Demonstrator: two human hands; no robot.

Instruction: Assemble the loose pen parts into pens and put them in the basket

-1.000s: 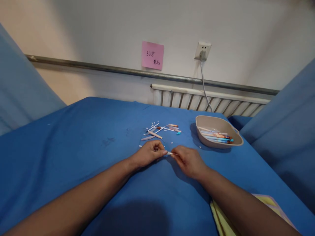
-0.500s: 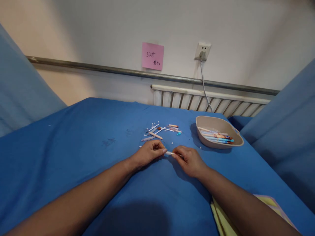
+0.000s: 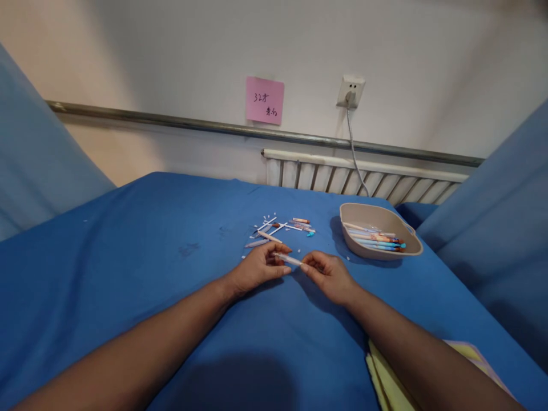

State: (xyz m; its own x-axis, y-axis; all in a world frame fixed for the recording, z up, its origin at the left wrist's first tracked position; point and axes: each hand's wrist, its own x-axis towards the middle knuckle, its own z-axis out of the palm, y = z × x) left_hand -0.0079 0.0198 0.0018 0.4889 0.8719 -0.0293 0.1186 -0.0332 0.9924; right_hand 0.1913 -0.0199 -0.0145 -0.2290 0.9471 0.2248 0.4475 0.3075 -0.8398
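A slim whitish pen barrel [image 3: 289, 260] is held just above the blue cloth. My right hand [image 3: 329, 277] pinches its right end between thumb and forefinger. The barrel's left end reaches into my left hand [image 3: 260, 267], whose thumb and fingers stand apart around it; whether the fingertips touch it I cannot tell. Just beyond my left hand lie loose pen parts: a beige barrel [image 3: 269, 236], a pale barrel [image 3: 257, 243], thin white refills [image 3: 278, 229] and a short orange-brown piece [image 3: 301, 221]. A small turquoise piece [image 3: 310, 234] lies among them.
To the right stands a beige bin [image 3: 385, 260] with several pens [image 3: 377, 242] in it. A yellow cloth [image 3: 387, 379] lies under my right forearm. White bits are scattered over the blue cloth [image 3: 192, 211]. Behind are a radiator [image 3: 325, 171], a rail and a socket [image 3: 350, 91] with a cable.
The thumb and fingers of my left hand have spread apart, so more of the barrel shows. The barrel now tilts up to the left. My right hand keeps its pinch.
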